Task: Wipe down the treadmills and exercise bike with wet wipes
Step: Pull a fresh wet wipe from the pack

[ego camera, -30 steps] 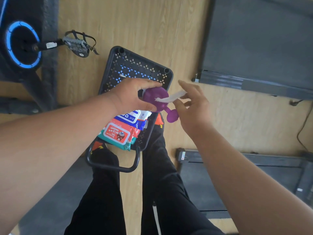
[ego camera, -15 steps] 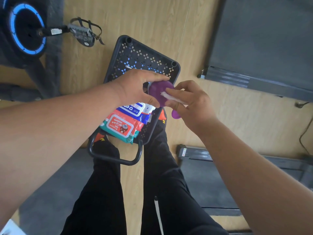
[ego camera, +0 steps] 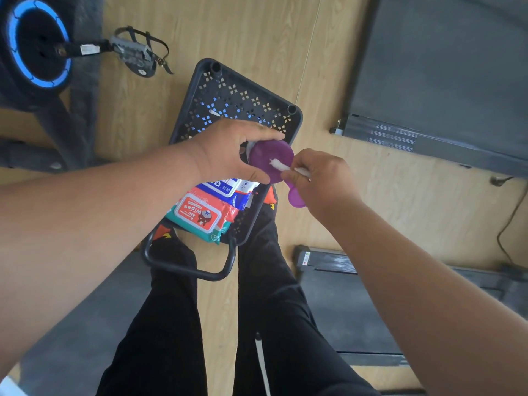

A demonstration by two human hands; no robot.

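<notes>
Fingers of the right hand point(ego camera: 317, 178) pinch a white wet wipe point(ego camera: 281, 166) at the purple-lidded canister point(ego camera: 271, 158) gripped by the left hand point(ego camera: 228, 152).

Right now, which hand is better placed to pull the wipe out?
The right hand: it already pinches the wipe at the purple canister top, while the left hand grips the canister.
</notes>
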